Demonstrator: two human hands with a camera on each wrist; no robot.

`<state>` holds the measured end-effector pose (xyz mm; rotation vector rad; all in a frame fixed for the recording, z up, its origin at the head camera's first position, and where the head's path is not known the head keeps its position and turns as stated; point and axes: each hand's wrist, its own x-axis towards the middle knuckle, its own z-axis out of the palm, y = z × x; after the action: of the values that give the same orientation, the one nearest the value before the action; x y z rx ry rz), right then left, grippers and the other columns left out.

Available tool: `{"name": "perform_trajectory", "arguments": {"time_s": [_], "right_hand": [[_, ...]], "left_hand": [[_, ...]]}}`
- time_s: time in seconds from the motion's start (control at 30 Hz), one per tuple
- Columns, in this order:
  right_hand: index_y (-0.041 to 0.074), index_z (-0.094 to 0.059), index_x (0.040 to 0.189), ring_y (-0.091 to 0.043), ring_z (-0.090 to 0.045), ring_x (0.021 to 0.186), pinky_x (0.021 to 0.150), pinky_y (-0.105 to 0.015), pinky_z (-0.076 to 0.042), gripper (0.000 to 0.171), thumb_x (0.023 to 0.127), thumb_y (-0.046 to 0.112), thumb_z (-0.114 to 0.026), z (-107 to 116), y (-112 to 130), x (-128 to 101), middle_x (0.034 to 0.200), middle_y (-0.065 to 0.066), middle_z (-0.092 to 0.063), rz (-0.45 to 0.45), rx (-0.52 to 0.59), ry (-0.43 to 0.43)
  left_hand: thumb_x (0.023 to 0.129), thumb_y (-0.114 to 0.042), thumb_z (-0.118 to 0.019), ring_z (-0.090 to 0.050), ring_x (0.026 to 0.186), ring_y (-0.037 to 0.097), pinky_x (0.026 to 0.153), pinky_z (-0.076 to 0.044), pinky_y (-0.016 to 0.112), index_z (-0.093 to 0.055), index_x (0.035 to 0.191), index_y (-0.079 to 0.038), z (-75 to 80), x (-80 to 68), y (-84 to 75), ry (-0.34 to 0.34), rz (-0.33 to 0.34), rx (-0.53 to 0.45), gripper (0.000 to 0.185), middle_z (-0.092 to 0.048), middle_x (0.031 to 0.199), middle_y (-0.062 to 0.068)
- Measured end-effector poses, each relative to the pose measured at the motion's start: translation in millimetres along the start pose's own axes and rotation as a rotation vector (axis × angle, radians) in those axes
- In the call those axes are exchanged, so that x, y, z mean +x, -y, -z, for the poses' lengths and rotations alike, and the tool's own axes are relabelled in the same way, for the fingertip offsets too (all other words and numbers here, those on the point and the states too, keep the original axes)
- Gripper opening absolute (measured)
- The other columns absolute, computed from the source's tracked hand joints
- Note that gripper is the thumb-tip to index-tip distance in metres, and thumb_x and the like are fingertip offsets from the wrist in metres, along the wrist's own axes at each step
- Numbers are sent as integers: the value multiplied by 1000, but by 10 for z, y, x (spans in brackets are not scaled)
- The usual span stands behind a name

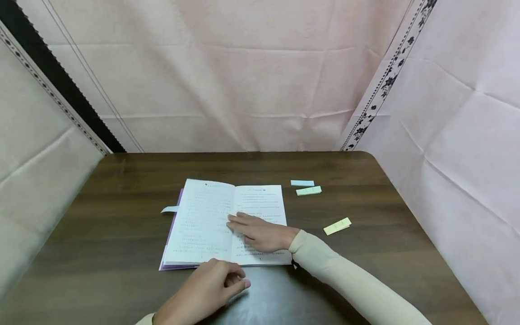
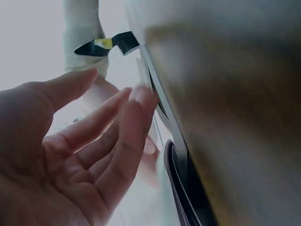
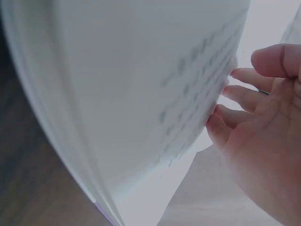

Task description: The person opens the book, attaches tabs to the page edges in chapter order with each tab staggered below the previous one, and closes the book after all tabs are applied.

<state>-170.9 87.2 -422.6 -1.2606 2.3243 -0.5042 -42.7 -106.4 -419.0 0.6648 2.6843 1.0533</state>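
An open book (image 1: 203, 225) with printed pages and a purple cover lies on the table. My right hand (image 1: 263, 231) rests over its right page, fingers extended to the centre fold. In the right wrist view, the fingertips (image 3: 217, 123) are right at the surface of a curved page (image 3: 122, 94). My left hand (image 1: 207, 286) is at the book's near edge, fingers loosely bent and holding nothing. The left wrist view shows the left hand's palm (image 2: 70, 174) beside the book's edge. A pale blue tab (image 1: 169, 209) sticks out from the book's left side.
Blue (image 1: 302, 183), green (image 1: 308, 191) and yellow sticky-note strips (image 1: 337, 226) lie right of the book on the brown table (image 1: 101, 234). A black strip with a yellow patch (image 2: 106, 44) shows by the right sleeve. Pale cloth (image 1: 243, 81) hangs around the table.
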Motion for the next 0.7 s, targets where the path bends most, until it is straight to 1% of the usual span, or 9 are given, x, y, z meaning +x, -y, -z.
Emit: {"name": "perform_trajectory", "arguments": {"time_s": [0.1,0.17,0.23,0.3,0.37,0.47,0.53,0.6,0.7], "right_hand": [[8,-27,167,-30,-12,163,131,-43,-15,56,113,9,-41,22,-14,9,177,-7,-18,22,-46,10],[7,-29,167,-31,-15,163,131,-44,-16,56,112,6,-42,35,-34,29,176,-8,-20,41,-75,14],[7,-30,166,-32,-17,162,131,-44,-17,56,112,4,-41,57,-55,59,176,-8,-22,56,-89,19],[8,-31,166,-30,-22,161,130,-44,-19,56,111,3,-40,72,-77,98,175,-6,-24,66,-90,18],[9,-33,166,-28,-28,158,129,-44,-23,55,112,3,-41,94,-93,140,174,-4,-26,68,-84,13],[11,-34,166,-24,-35,151,126,-41,-29,54,112,4,-41,116,-111,189,174,-1,-28,61,-66,3],[12,-35,165,-23,-38,148,124,-40,-31,54,112,5,-41,126,-121,201,173,0,-29,56,-56,-1],[12,-36,165,-23,-37,149,125,-40,-29,54,112,4,-41,130,-129,194,174,0,-28,44,-36,-3],[10,-38,164,-24,-33,155,128,-40,-26,52,112,4,-41,128,-144,176,174,-3,-28,27,-9,-15]], "left_hand": [[93,-26,-83,-65,85,6,71,-55,30,-79,95,-18,-4,72,-31,-49,-72,171,8,-70,92,-13],[90,-24,-86,-67,96,14,76,-58,35,-80,101,-13,-2,130,-12,-66,-113,274,17,-72,107,-5],[88,-23,-88,-69,106,22,81,-60,40,-80,107,-9,2,189,29,-69,-144,349,25,-73,119,4],[86,-24,-90,-69,112,28,87,-60,44,-79,112,-6,9,250,87,-68,-174,412,34,-72,127,12],[83,-26,-92,-69,115,31,89,-60,47,-77,118,-6,13,302,143,-80,-195,471,43,-70,131,15],[80,-34,-94,-69,115,32,84,-62,47,-75,124,-7,13,361,197,-94,-210,538,55,-69,133,15],[78,-42,-95,-70,112,31,75,-63,46,-76,125,-8,2,392,208,-91,-196,558,61,-70,133,13],[74,-47,-95,-72,107,30,65,-62,44,-77,120,-9,-12,421,199,-92,-185,570,62,-71,130,12],[69,-48,-97,-72,90,25,52,-57,40,-80,103,-12,-28,462,187,-122,-195,600,53,-75,117,7]]}}
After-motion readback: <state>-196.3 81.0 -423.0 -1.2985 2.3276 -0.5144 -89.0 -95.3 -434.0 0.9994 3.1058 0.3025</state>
